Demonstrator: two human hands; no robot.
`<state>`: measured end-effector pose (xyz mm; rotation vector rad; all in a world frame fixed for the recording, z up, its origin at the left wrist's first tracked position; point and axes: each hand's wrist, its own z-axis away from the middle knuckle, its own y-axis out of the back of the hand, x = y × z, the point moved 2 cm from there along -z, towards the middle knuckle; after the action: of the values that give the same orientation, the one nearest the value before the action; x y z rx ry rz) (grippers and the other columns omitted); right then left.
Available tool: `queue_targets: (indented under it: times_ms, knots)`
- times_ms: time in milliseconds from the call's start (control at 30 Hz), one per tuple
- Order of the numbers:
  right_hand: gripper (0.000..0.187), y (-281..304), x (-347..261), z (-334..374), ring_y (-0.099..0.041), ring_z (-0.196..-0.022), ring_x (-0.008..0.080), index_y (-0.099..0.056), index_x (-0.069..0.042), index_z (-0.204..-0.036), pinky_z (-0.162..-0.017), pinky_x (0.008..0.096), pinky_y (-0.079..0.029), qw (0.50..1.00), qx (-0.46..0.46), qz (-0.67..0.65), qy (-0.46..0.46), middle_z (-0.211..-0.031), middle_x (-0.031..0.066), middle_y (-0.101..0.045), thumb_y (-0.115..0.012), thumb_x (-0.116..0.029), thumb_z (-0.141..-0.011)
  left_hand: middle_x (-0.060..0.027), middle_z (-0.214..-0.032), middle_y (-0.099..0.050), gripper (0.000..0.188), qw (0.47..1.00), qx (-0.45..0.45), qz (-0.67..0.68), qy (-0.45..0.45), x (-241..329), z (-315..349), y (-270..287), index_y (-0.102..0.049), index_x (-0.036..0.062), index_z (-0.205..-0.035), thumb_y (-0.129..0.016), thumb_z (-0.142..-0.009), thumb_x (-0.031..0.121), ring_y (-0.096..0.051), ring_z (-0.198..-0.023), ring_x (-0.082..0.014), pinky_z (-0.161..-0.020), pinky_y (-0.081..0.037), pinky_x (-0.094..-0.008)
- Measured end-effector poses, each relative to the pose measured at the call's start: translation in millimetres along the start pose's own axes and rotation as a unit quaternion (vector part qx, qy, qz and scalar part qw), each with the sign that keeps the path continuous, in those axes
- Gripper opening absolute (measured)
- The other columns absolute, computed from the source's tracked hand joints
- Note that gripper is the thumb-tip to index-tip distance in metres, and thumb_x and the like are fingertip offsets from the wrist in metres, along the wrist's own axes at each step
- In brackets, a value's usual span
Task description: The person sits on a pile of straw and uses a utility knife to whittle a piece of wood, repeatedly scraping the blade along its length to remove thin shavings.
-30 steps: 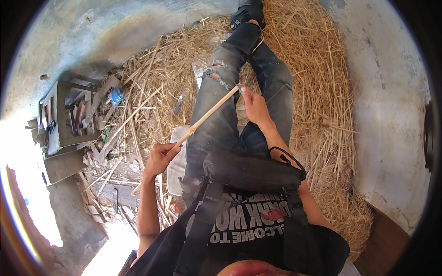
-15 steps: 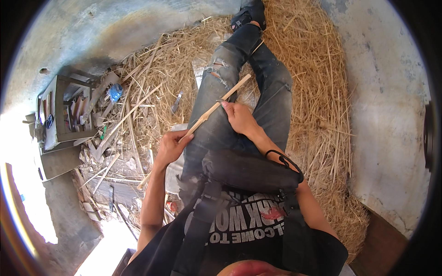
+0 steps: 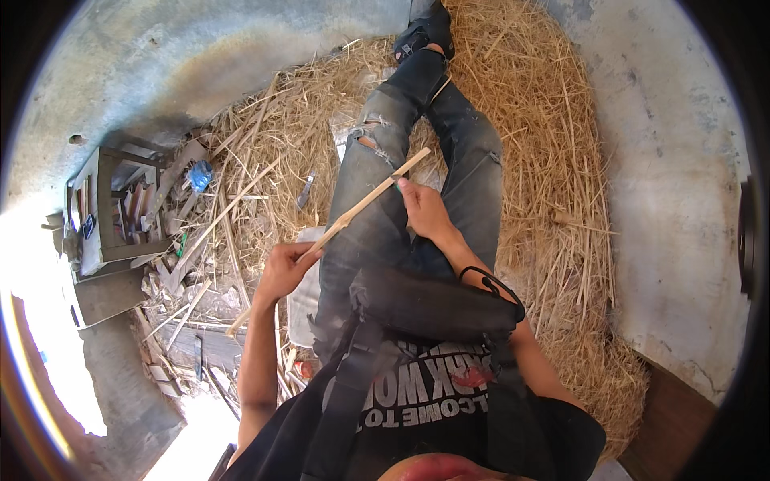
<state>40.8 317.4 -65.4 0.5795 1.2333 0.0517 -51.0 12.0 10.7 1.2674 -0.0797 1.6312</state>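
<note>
A stick (image 3: 369, 196) is slanting over the legs (image 3: 353, 276) from near left to far right. The left hand (image 3: 282, 271) is holding its near end; the right hand (image 3: 427, 211) is holding a small tool (image 3: 395, 179) at it, farther along. Straw (image 3: 553, 232) is lying between the legs and the right wall (image 3: 666, 176). At left, a cabinet (image 3: 103, 200) is standing, plastic (image 3: 200, 175) lying just right.

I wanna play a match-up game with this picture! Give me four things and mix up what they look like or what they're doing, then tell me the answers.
Things:
1. stick
2. crumpled plastic
3. jeans
4. left-hand grip

Clues:
A. dark, ripped denim
B. closed on something long and thin
C. pale, slanting, with a bump along it
D. bright blue

Right pairs: 1-C, 2-D, 3-A, 4-B
</note>
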Motion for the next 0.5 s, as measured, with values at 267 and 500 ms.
queue_targets:
  times_ms: [267,500]
  knots:
    - [0.062,1,-10,-5,-0.056,-0.061,0.0385,-0.061,0.006,-0.084,-0.064,0.0472,-0.045,0.998,0.051,0.032,0.024,-0.065,0.0249,-0.056,-0.045,-0.048,-0.111,-0.0027,-0.069,-0.064,0.030,0.998,0.043,0.016,0.031,-36,58,25,-0.077,-0.0001,-0.117,-0.077,-0.097,0.022,-0.050,-0.068,-0.0062,-0.059,-0.044,-0.0297]
    - [0.062,-9,-6,-6,-0.064,-0.074,0.0497,-0.068,0.006,-0.086,-0.069,0.0515,-0.049,0.999,0.038,0.011,0.017,-0.073,0.0301,-0.064,-0.045,-0.047,-0.111,-0.0075,-0.069,-0.065,0.032,0.998,0.062,-0.018,-0.012,-58,48,23,-0.076,-0.0001,-0.119,-0.077,-0.097,0.023,-0.051,-0.066,-0.0078,-0.059,-0.045,-0.0305]
